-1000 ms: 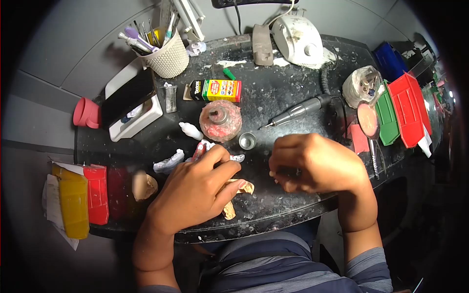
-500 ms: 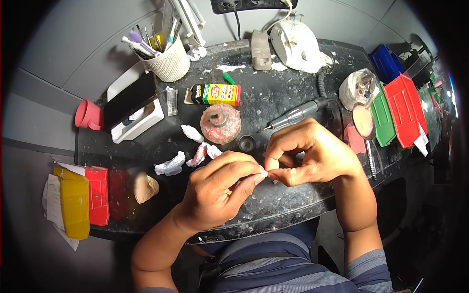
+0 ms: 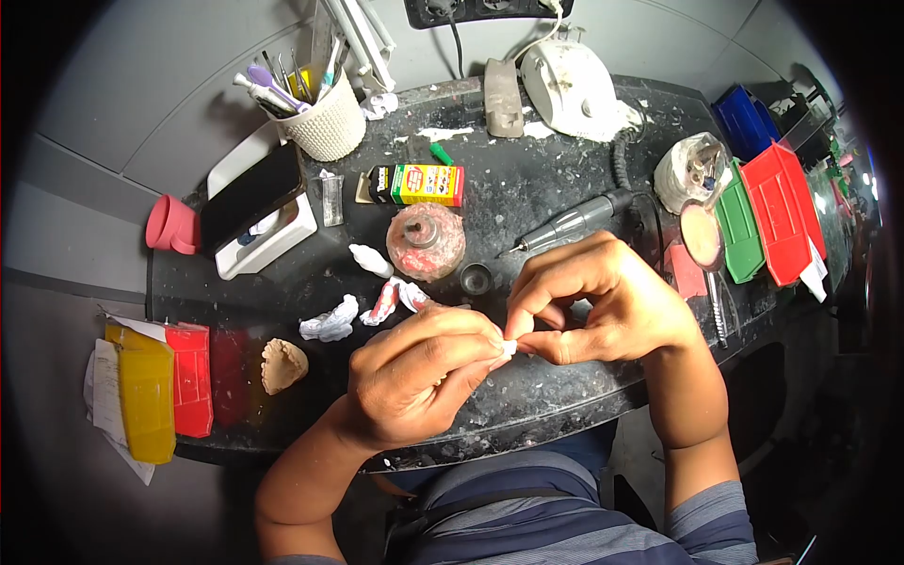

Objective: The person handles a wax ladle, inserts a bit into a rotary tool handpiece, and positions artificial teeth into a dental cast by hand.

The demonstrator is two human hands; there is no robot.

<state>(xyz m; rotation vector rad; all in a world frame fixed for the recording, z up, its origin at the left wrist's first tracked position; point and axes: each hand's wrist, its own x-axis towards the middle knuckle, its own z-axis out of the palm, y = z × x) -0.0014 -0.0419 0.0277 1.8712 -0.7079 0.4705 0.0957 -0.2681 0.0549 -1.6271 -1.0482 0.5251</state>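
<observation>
The left hand (image 3: 424, 377) is almost closed: its thumb and fingers are pressed together at the tips, and there they hold a small white piece (image 3: 509, 347). The right hand (image 3: 603, 306) has its palm partly open, but its thumb and forefinger come close together and touch the same piece; one cannot tell whether they also grip it. The piece is above the black worktable (image 3: 537, 405), near its front edge, between both hands. Taking this piece as the centre of the clock, a small dark cup (image 3: 476, 278) stands at 11 o'clock, and farther that way are a stained round jar (image 3: 426, 243) and a printed box (image 3: 428, 184). The grey handpiece (image 3: 574, 224) lies at 1 o'clock, just beyond the right hand. At 2 o'clock there is a pink block (image 3: 685, 273), with a red bin (image 3: 782, 207) behind it. Toward 9 o'clock lie a white lump (image 3: 330, 318) and, farther, a toothed cast (image 3: 283, 365). The left hand partly hides a yellowish object (image 3: 440, 380), seen only through the gap between its fingers, so its shape is not clear.
</observation>
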